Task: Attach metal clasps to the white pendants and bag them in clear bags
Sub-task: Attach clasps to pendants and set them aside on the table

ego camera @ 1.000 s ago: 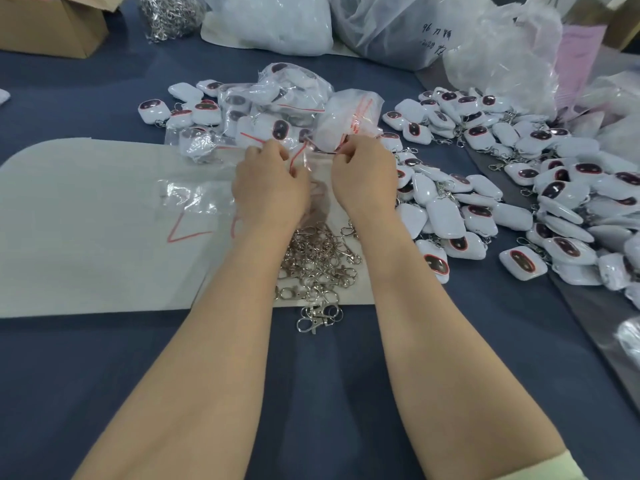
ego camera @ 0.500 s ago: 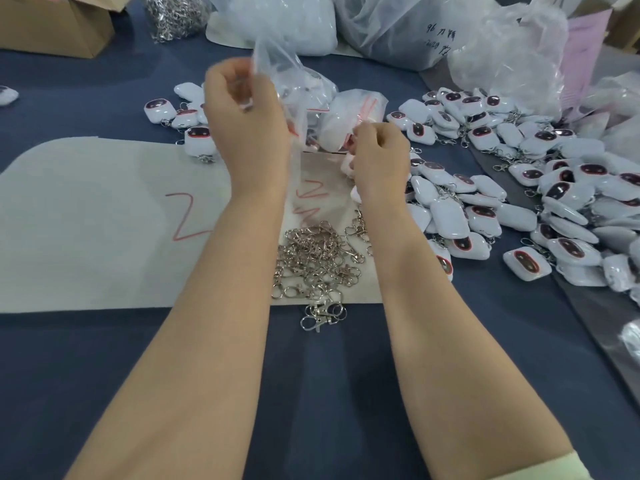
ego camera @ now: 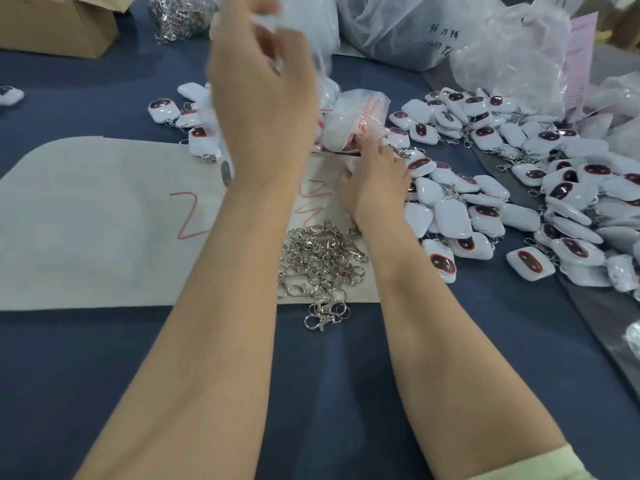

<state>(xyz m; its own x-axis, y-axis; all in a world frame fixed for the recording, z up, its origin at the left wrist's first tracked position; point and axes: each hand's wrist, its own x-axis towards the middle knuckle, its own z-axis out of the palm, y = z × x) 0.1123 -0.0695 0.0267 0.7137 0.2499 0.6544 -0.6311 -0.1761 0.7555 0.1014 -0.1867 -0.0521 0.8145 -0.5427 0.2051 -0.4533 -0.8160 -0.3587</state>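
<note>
Blue cloth table [ego camera: 311, 393] — a pale mat [ego camera: 86, 237] with red zigzags lies at 9 o'clock, a box [ego camera: 59, 26] at 11, plastic sacks [ego camera: 398, 26] at 12 to 1. Pendants [ego camera: 485, 209] spread from 2 to 4. Clasps [ego camera: 318, 265] heap at centre, the heap's long axis running 12–6. Your left hand [ego camera: 259, 95], raised at 12 and blurred, pinches a clear bag [ego camera: 320, 69] hanging roughly 12–6; which end is its mouth cannot be told. Your right hand [ego camera: 375, 183] sits at the pendants' 9 o'clock edge, fingers bent — whether they grip anything, you cannot tell.
</note>
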